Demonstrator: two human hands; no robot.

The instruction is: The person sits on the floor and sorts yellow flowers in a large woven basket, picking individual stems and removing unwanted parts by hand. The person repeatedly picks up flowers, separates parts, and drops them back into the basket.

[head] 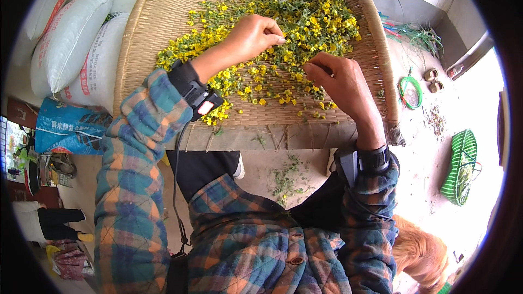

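Note:
A large woven winnowing basket [141,36] lies before me, its flat edge towards my body. Yellow flower heads [261,74] are spread over its weave, and a thicker heap of flowers with green stems [310,20] lies at the back right. Above the flowers, near the middle, my left hand [255,36] has its thumb and forefinger tips together. Whether something small is between them cannot be told. My right hand [337,77] is over the right part of the basket, fingers curled and thumb near the forefinger; its grip is partly hidden. Both wrists bear black straps with devices.
Filled white woven sacks [77,41] and a blue printed bag [67,126] stand at the left. On the right floor are a green hose coil [410,92] and a green striped basket [461,167]. A reddish-furred dog [421,249] is at lower right, a person [45,222] at far left.

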